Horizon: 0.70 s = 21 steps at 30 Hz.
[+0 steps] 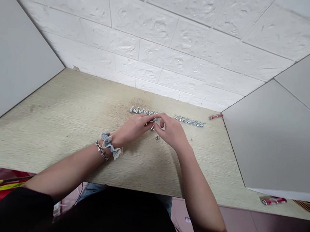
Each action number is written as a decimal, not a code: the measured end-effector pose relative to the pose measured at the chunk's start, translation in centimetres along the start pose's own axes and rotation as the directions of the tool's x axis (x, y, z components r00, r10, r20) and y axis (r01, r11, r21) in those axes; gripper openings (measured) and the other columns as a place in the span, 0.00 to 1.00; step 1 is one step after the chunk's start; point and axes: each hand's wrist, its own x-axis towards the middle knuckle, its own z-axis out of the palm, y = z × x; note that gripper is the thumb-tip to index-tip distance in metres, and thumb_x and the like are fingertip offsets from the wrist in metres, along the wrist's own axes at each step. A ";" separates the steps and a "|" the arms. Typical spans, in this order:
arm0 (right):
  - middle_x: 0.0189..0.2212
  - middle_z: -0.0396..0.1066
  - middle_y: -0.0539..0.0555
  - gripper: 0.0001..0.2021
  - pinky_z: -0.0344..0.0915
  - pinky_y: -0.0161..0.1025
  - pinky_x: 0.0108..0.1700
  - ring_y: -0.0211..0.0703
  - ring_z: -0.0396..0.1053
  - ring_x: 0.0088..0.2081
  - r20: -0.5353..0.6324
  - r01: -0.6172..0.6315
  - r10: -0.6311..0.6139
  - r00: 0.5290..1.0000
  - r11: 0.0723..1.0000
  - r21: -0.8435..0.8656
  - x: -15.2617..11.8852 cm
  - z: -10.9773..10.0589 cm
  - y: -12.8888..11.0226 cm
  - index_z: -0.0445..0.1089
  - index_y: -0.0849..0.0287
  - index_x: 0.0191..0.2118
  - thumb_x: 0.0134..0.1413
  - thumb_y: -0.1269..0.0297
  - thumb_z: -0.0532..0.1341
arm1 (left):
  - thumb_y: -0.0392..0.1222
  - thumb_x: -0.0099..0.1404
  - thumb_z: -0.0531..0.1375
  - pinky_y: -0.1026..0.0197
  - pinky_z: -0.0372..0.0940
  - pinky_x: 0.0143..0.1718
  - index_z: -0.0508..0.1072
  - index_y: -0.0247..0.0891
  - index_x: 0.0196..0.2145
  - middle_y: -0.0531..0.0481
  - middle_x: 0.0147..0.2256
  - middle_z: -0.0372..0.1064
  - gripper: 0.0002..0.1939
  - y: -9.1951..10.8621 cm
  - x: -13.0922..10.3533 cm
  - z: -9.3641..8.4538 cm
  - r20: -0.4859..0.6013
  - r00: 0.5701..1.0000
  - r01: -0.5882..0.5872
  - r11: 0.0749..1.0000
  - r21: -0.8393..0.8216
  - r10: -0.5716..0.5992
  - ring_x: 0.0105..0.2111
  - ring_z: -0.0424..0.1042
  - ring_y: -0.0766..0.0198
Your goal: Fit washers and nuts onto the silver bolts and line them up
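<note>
Between the fingertips of my left hand (134, 126) a small silver bolt (155, 120) lies sideways, its end pointing right. My right hand (174, 132) is curled against it, index finger above and thumb below, closed at the bolt; the exact contact is partly hidden. Just under the fingers a short metal piece (152, 128) is on the table, and a nut (157, 137) lies nearer to me. Behind my left hand several bolts (143, 111) stand upright in a row, its right end covered by my fingers. Beyond my right hand, several more bolts (189, 121) lie slanted in another row.
The pale wooden table (66, 120) ends at a white brick-pattern wall (153, 55). Grey panels (15, 53) border it on both sides. One red cylinder (215, 116) lies by the right panel, another red cylinder (273, 201) near the front edge.
</note>
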 end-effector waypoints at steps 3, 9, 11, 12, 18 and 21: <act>0.25 0.64 0.47 0.12 0.53 0.33 0.29 0.36 0.62 0.26 0.005 0.019 -0.019 1.000 1.000 -0.008 0.0 0.1 0.0 0.64 0.54 0.44 0.53 0.66 0.53 | 0.36 0.63 0.54 0.67 0.58 0.29 0.67 0.38 0.50 0.51 0.28 0.69 0.17 0.1 0.0 -0.1 -0.007 1.000 -0.004 1.000 -0.018 0.004 0.26 0.65 0.69; 0.27 0.67 0.48 0.12 0.55 0.33 0.31 0.37 0.62 0.28 0.010 0.020 -0.020 1.000 1.000 -0.015 0.2 0.2 0.2 0.65 0.54 0.43 0.53 0.70 0.52 | 0.37 0.63 0.54 0.66 0.59 0.31 0.68 0.39 0.49 0.51 0.29 0.69 0.15 0.0 -0.1 0.0 -0.005 1.000 -0.004 1.000 -0.028 0.003 0.28 0.66 0.68; 0.27 0.67 0.48 0.12 0.54 0.33 0.31 0.37 0.62 0.28 0.008 0.011 -0.011 1.000 1.000 -0.016 0.2 0.3 0.3 0.65 0.54 0.42 0.53 0.70 0.51 | 0.37 0.64 0.53 0.66 0.59 0.31 0.67 0.38 0.49 0.51 0.29 0.69 0.16 0.0 -0.1 0.1 0.001 1.000 -0.004 1.000 -0.027 0.004 0.28 0.66 0.68; 0.27 0.67 0.48 0.12 0.54 0.33 0.30 0.37 0.62 0.28 0.009 0.005 -0.004 1.000 1.000 -0.012 0.2 0.3 0.3 0.65 0.54 0.42 0.53 0.70 0.51 | 0.37 0.64 0.53 0.66 0.59 0.30 0.67 0.38 0.49 0.51 0.29 0.69 0.16 0.0 -0.1 0.1 0.001 1.000 -0.002 1.000 -0.027 0.002 0.28 0.66 0.68; 0.25 0.66 0.47 0.10 0.53 0.33 0.29 0.36 0.62 0.26 0.020 -0.020 0.019 1.000 1.000 0.014 0.1 0.2 0.1 0.64 0.54 0.43 0.55 0.66 0.52 | 0.37 0.64 0.53 0.67 0.58 0.29 0.67 0.37 0.50 0.51 0.28 0.68 0.17 0.2 0.0 -0.2 0.003 1.000 0.003 1.000 -0.017 -0.003 0.27 0.65 0.68; 0.25 0.66 0.47 0.11 0.54 0.33 0.29 0.36 0.62 0.26 0.009 -0.002 0.001 1.000 1.000 0.011 0.1 0.2 0.1 0.64 0.54 0.44 0.54 0.66 0.53 | 0.36 0.63 0.53 0.67 0.58 0.29 0.67 0.37 0.50 0.51 0.28 0.68 0.17 0.2 0.0 -0.2 0.014 1.000 0.010 1.000 -0.011 -0.010 0.26 0.65 0.68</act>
